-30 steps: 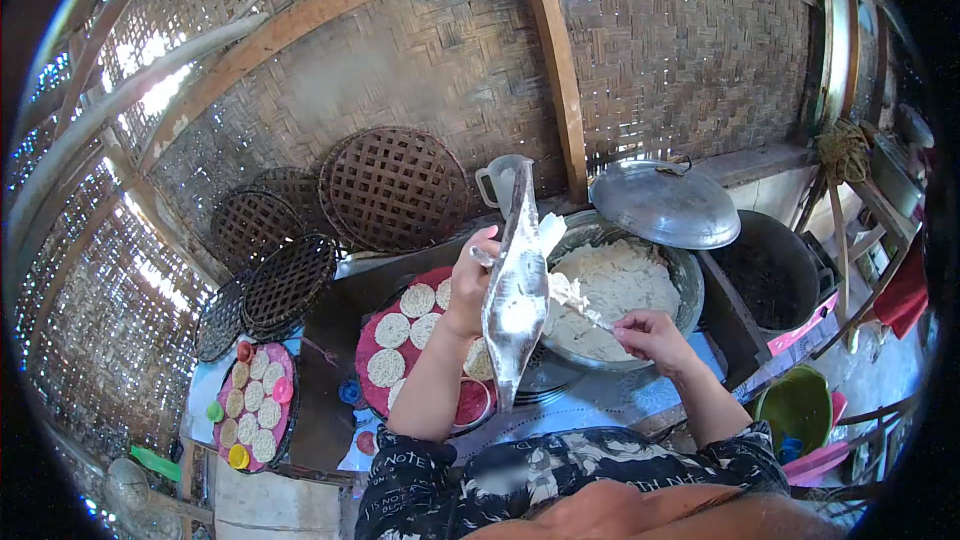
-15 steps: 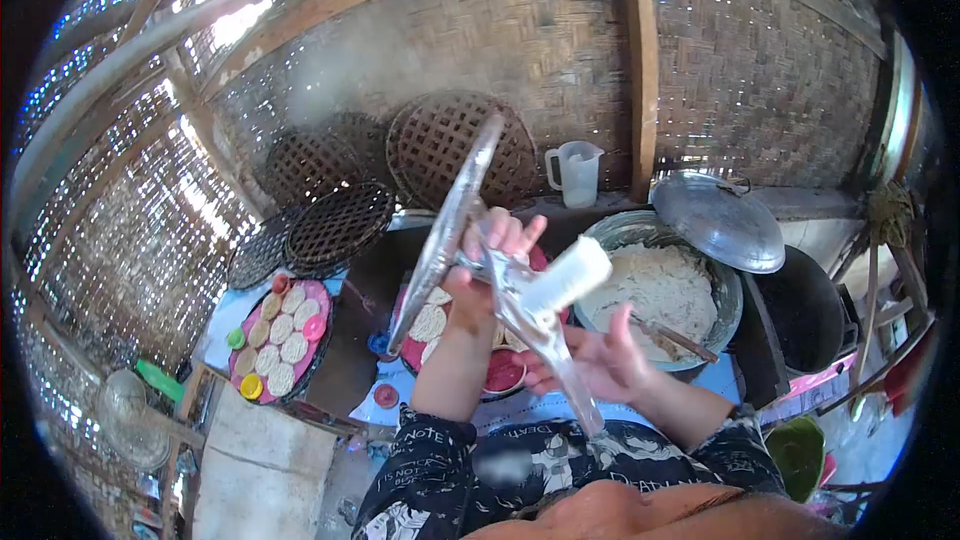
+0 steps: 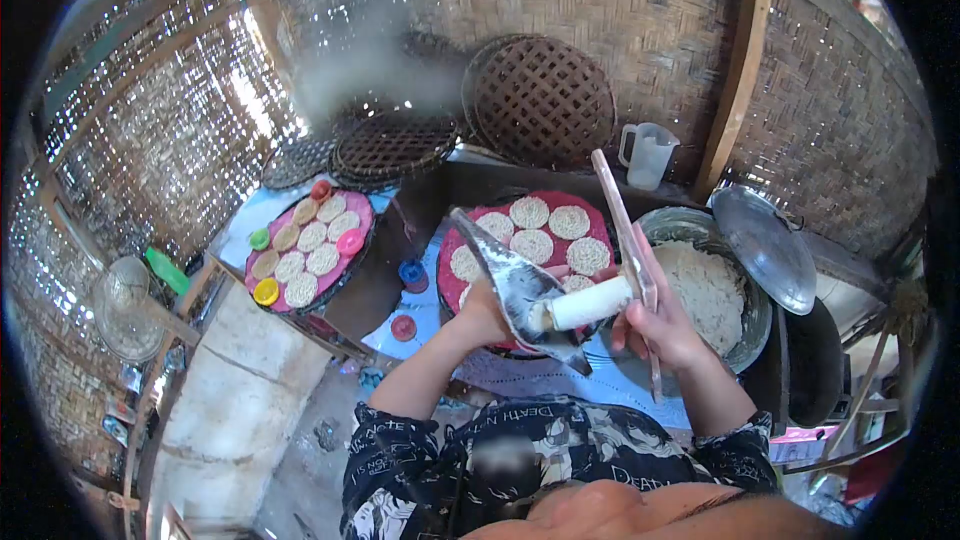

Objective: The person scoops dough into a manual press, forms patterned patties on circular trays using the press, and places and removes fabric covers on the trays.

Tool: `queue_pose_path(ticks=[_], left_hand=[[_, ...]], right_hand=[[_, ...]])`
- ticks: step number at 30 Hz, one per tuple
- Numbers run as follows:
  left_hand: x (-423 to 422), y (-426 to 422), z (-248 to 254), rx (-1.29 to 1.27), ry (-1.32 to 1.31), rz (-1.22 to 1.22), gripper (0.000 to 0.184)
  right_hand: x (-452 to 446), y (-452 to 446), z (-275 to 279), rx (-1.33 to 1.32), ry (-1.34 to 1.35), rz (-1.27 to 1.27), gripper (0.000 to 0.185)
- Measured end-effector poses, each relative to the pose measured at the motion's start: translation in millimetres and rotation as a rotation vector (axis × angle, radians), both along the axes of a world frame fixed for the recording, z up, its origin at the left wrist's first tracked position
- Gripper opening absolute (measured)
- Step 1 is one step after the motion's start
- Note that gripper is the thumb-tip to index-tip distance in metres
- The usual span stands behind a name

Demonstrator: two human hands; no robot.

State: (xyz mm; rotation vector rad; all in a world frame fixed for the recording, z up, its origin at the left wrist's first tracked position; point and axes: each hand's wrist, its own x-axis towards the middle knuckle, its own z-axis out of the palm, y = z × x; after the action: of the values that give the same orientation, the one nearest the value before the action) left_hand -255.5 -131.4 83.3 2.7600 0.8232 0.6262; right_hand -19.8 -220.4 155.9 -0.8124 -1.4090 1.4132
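In front of my chest I hold the two parts of a hand press. My left hand (image 3: 482,312) grips the dark, worn press body (image 3: 520,290), which is tilted; its fingers are partly hidden behind it. My right hand (image 3: 660,315) is closed around the long narrow handle bar (image 3: 625,225) of the other part. A white cylindrical plunger (image 3: 592,304) spans the space between the parts, its left end at the press body. Behind them, a round tray with a pink cloth (image 3: 480,225) carries several pale noodle-like discs (image 3: 530,212).
At right stands a basin of white dough (image 3: 700,290), with a metal lid (image 3: 765,250) leaning on its rim. A plastic jug (image 3: 650,155) is behind it. A second tray (image 3: 318,245) at left holds discs and coloured cups. Woven trays (image 3: 540,100) lean on the wall.
My right hand, formerly open beside the press, now grips the bar with the plunger. The press parts have turned and sit farther apart. The camera view has shifted left.
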Motion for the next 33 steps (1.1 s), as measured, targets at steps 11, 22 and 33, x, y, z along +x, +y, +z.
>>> queue_pose_path(ticks=[11, 22, 33], left_hand=[[16.8, -13.5, 6.4, 0.115, -0.270, 0.154, 0.037], [12.0, 15.1, -11.3, -0.365, -0.469, 0.170, 0.063], [0.0, 56.4, 25.6, -1.101, -1.464, -1.001, 0.089]], right_hand=[[-23.9, 2.8, -16.5, 0.821, -0.904, -0.284, 0.088], [42.2, 56.1, -78.4, -0.459, -0.179, 0.523, 0.100], [44.8, 46.7, -35.6, -0.731, -0.215, 0.704, 0.117]])
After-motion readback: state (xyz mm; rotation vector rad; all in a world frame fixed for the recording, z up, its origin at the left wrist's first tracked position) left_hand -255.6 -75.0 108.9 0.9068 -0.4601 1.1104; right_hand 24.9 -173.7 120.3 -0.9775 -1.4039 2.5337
